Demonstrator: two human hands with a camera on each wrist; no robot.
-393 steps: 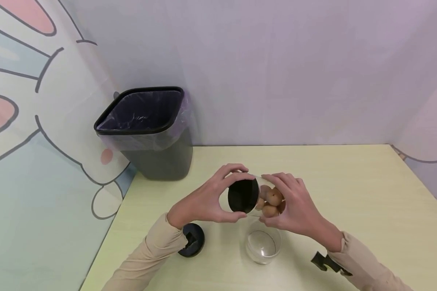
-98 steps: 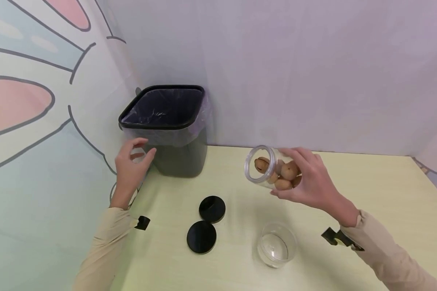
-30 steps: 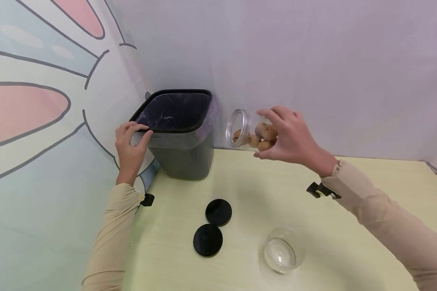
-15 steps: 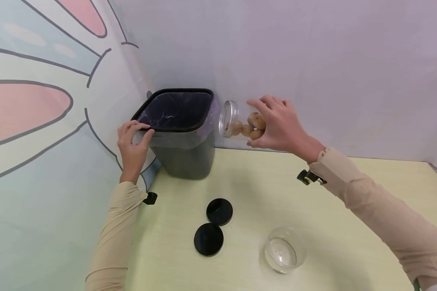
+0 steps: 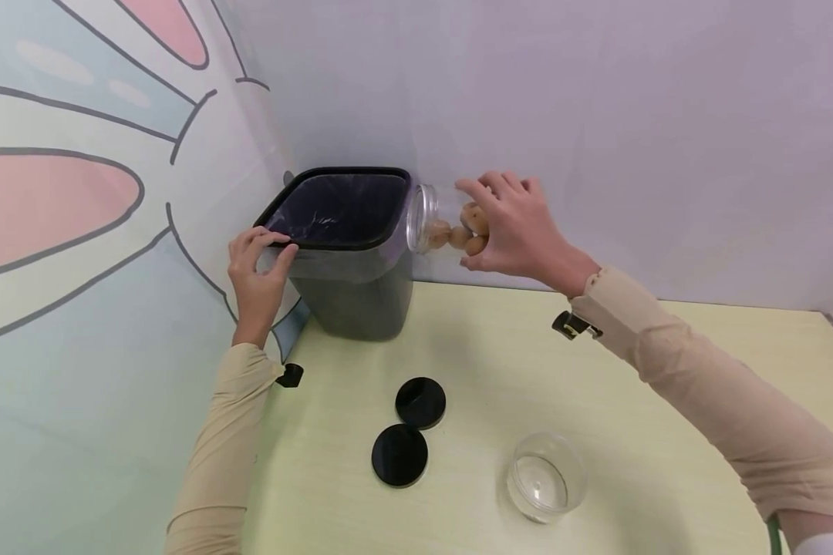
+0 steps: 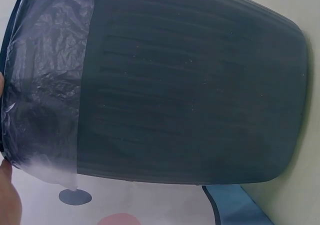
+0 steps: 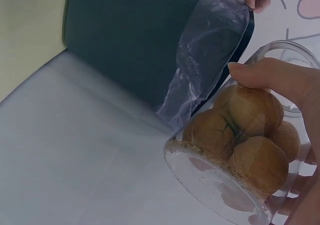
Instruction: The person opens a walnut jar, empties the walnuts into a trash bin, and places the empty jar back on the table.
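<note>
My right hand (image 5: pixel 517 227) holds a clear plastic jar (image 5: pixel 447 202) around its body, thumb and fingers on opposite sides. It lies nearly on its side in the air, its uncovered mouth at the right rim of the trash bin (image 5: pixel 361 301). Several walnuts (image 7: pixel 255 110) are inside, and crumbs cling near the jar's base in the right wrist view. My left hand (image 5: pixel 257 281) pinches the bin's black rim at the front left corner, fingers over the edge and thumb outside. A clear liner (image 6: pixel 47 85) hangs over the rim.
Two round black lids, a far one (image 5: pixel 420 403) and a near one (image 5: pixel 399 455), lie edge to edge on the table (image 5: pixel 486 347). A second clear jar (image 5: pixel 547 478) stands uncovered to their right. Cloth-like walls enclose the back and left.
The jar's black lid came off and now lies beside the other lid. My left hand went to the bin's rim. My right hand carried the jar up and left to the bin.
</note>
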